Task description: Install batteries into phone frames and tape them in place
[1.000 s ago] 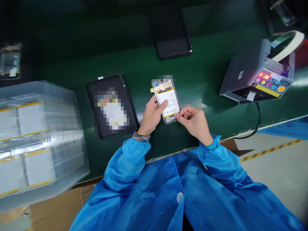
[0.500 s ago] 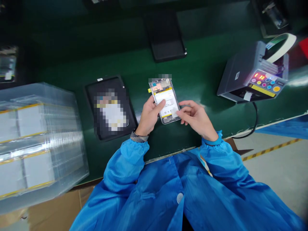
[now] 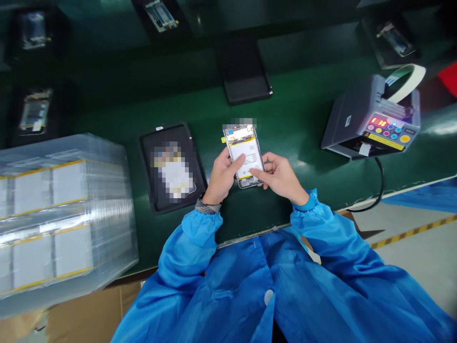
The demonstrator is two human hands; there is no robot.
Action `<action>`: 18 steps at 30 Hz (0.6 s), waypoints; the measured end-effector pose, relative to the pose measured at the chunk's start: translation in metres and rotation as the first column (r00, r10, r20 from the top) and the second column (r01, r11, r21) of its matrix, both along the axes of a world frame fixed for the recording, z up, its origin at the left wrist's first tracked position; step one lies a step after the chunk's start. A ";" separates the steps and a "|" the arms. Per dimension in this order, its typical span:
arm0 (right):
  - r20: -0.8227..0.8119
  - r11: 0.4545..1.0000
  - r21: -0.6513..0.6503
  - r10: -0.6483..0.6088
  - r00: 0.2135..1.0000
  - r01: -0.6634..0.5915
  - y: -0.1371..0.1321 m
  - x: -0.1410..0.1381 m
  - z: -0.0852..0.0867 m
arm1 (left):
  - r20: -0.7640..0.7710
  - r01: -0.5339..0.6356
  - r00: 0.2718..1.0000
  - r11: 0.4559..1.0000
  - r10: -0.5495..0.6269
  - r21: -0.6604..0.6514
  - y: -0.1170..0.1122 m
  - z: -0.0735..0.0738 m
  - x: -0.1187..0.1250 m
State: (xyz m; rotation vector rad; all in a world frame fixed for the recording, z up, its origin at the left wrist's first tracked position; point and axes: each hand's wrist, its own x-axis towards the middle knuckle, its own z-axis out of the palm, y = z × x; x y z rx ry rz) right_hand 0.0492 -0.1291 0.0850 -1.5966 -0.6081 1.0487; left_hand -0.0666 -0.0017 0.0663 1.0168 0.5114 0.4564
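Note:
An opened phone frame (image 3: 243, 153) with a white battery in it is held above the green conveyor belt (image 3: 303, 124). My left hand (image 3: 222, 175) grips its left edge, thumb lying on the battery. My right hand (image 3: 282, 177) holds the lower right edge, its thumb pressed on the battery's lower part. Both sleeves are blue.
A black tray (image 3: 173, 164) holding another phone lies left of my hands. A stack of clear trays of white batteries (image 3: 60, 214) stands at the left. An empty black tray (image 3: 244, 74) lies farther back. A grey tape dispenser (image 3: 374, 121) with lit buttons stands at the right, cable trailing.
My right hand pinched the battery's lower corner, opened briefly, and now grips the phone's lower right edge with the thumb on the battery. The view shifted slightly.

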 end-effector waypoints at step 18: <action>-0.012 0.939 0.102 0.332 0.943 -0.329 0.021 0.015 0.011 | 0.010 -0.108 0.994 0.993 0.107 0.042 0.019 0.008 -0.010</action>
